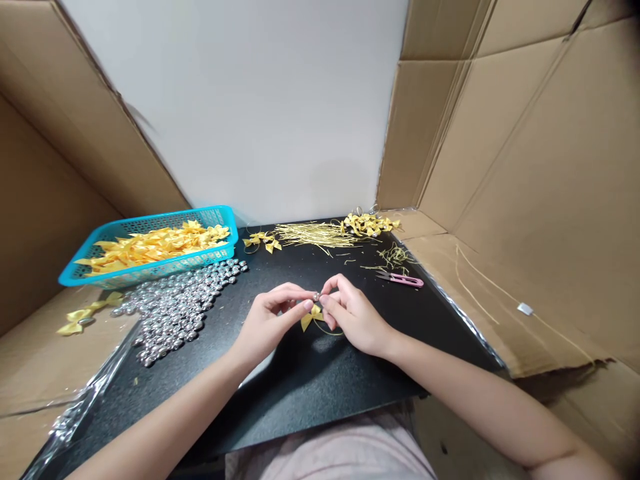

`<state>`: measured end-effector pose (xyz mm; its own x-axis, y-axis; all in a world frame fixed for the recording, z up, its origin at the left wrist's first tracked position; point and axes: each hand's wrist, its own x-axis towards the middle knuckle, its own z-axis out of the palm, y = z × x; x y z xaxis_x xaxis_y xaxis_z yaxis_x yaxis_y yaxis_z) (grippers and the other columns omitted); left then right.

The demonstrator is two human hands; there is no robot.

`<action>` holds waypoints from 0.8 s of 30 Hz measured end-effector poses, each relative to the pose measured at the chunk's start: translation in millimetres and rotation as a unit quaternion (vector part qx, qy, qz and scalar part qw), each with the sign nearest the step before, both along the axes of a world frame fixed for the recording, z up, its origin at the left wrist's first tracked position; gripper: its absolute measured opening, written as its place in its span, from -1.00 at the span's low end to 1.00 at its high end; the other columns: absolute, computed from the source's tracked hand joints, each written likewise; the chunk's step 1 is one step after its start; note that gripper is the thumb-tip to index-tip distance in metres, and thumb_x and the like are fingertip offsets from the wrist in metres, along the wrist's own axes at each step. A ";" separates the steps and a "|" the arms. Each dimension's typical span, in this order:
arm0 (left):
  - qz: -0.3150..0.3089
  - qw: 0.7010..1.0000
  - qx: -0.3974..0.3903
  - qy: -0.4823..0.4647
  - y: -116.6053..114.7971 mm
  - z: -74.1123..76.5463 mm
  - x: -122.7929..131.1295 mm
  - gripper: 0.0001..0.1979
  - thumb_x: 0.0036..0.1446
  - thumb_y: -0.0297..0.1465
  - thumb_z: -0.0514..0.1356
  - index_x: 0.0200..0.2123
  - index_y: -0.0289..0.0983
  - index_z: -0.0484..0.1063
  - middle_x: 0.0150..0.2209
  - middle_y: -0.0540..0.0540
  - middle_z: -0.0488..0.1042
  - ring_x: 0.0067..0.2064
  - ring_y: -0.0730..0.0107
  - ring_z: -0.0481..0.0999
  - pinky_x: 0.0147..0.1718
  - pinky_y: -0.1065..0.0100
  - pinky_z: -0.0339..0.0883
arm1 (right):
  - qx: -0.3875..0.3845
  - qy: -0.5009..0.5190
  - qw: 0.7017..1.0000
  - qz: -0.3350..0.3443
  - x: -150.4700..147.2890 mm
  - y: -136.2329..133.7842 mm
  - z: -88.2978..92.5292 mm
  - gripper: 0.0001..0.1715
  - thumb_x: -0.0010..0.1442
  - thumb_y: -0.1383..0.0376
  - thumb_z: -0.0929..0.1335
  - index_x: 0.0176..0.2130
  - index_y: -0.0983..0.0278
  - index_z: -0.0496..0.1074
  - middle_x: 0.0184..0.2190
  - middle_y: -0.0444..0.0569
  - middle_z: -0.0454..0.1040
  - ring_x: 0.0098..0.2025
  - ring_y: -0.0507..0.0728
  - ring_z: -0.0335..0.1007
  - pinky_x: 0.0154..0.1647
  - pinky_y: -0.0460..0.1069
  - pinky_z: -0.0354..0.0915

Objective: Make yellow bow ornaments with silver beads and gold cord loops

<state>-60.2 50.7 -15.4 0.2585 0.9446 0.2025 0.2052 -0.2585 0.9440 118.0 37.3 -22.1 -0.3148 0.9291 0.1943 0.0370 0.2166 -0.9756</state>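
Over the middle of the black table, my left hand (pixel 280 313) pinches a small silver bell (pixel 316 297) between thumb and fingers. My right hand (pixel 353 313) is closed close against the bell's right side, its fingertips on a thin yellow cord (pixel 327 331) that curves below them. A yellow ribbon bow (pixel 311 319) hangs or lies just under the fingertips, partly hidden by them. The exact grip of the right fingertips on the cord is too small to see clearly.
A turquoise basket (pixel 75 273) of yellow bows stands at the left, with many silver bells (pixel 175 310) beside it. Cut yellow cords (pixel 315 235), finished bow pieces (pixel 370 225), cord scraps (pixel 395 255) and pink thread snips (pixel 405 280) lie behind. Cardboard walls flank the table.
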 end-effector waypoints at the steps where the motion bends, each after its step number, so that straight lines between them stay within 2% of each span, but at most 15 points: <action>1: -0.011 1.000 0.001 -0.005 1.1 1.0 -0.3 -0.84 0.04 -0.28 0.30 -0.42 -0.24 0.63 -0.39 -0.08 0.49 -0.34 0.35 0.43 -0.36 0.38 0.28 | 0.000 0.005 1.000 0.005 0.1 0.0 -0.1 -0.83 0.28 0.19 0.24 -0.27 0.22 0.14 -0.67 -0.31 0.27 -0.61 -0.03 0.14 -0.50 -0.10 0.09; 5: -0.052 0.999 -0.004 0.000 7.7 7.0 -1.1 -0.79 0.07 -0.27 0.28 -0.49 -0.27 0.59 -0.41 -0.07 0.47 -0.34 0.36 0.42 -0.32 0.36 0.29 | 0.009 0.000 0.999 0.031 0.5 0.2 -0.4 -0.85 0.29 0.21 0.23 -0.21 0.22 0.13 -0.65 -0.33 0.24 -0.60 -0.03 0.10 -0.51 -0.10 0.07; 9: -0.111 0.993 -0.047 -0.007 15.8 14.8 -1.4 -0.86 0.02 -0.31 0.32 -0.42 -0.26 0.61 -0.36 -0.08 0.49 -0.29 0.30 0.48 -0.25 0.29 0.35 | 0.021 -0.002 0.999 0.037 2.1 1.2 -1.5 -0.85 0.30 0.22 0.22 -0.18 0.23 0.13 -0.63 -0.32 0.24 -0.59 -0.04 0.11 -0.50 -0.10 0.06; 14: -0.155 0.986 -0.057 0.003 30.5 34.6 0.3 -0.88 -0.04 -0.34 0.36 -0.39 -0.26 0.62 -0.38 -0.05 0.49 -0.31 0.33 0.50 -0.28 0.32 0.36 | 0.035 0.002 0.998 0.044 5.0 7.8 8.2 -0.84 0.29 0.21 0.23 -0.17 0.22 0.13 -0.61 -0.31 0.28 -0.58 -0.04 0.15 -0.50 -0.11 0.08; 17: -0.171 0.985 -0.034 -0.011 43.6 55.9 0.5 -0.88 -0.09 -0.34 0.39 -0.44 -0.25 0.62 -0.38 -0.04 0.51 -0.33 0.35 0.50 -0.27 0.33 0.37 | 0.053 -0.001 0.997 0.065 3.7 21.9 27.9 -0.83 0.28 0.20 0.24 -0.20 0.21 0.13 -0.62 -0.31 0.30 -0.60 -0.05 0.15 -0.52 -0.12 0.08; 21: -0.141 0.990 0.001 0.012 63.7 94.4 -2.6 -0.83 -0.11 -0.28 0.39 -0.51 -0.26 0.56 -0.45 -0.03 0.54 -0.34 0.35 0.51 -0.23 0.31 0.35 | 0.088 -0.011 0.992 0.085 0.7 51.8 63.8 -0.80 0.26 0.15 0.26 -0.25 0.22 0.18 -0.61 -0.27 0.35 -0.60 -0.03 0.16 -0.51 -0.10 0.14; 24: -0.102 0.992 0.041 0.060 77.1 125.3 -8.0 -0.81 -0.12 -0.25 0.38 -0.51 -0.25 0.56 -0.45 -0.05 0.56 -0.33 0.34 0.50 -0.23 0.31 0.32 | 0.143 -0.080 0.985 0.053 3.6 71.1 89.8 -0.78 0.23 0.16 0.29 -0.31 0.27 0.34 -0.45 -0.10 0.48 -0.39 0.03 0.36 -0.28 -0.03 0.27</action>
<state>-68.2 127.7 109.8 0.4689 0.8522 0.2321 0.2511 -0.3806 0.8900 121.7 108.4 67.7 -0.4547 0.8042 0.3828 0.1487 0.4923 -0.8576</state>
